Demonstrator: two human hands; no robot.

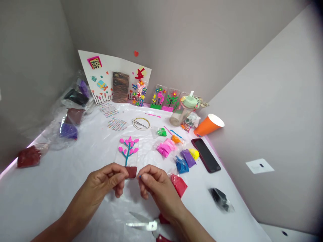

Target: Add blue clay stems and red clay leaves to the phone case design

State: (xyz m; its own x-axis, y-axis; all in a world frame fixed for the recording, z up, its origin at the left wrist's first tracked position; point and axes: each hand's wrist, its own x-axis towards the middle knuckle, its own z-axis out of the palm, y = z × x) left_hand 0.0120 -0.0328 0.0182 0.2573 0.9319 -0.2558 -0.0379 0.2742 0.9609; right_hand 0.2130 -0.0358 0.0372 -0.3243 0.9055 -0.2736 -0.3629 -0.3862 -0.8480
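My right hand pinches a tiny blue piece; my left hand's thumb and forefinger meet, contents hidden. Just beyond, the clay flower panel lies lengthwise away from me on the desk, pot end nearest. Rightward, clear packets hold coloured clay.

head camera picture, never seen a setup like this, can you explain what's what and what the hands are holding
No machine here: a person works barehanded, and the one picture comes from a camera worn on their head, looking forward and down. The right hand pinches a tiny blue bit. The left hand is pinched too, but what it holds, if anything, is too small to tell. On the table lie a pink tree, a pink pack, a phone and scissors.
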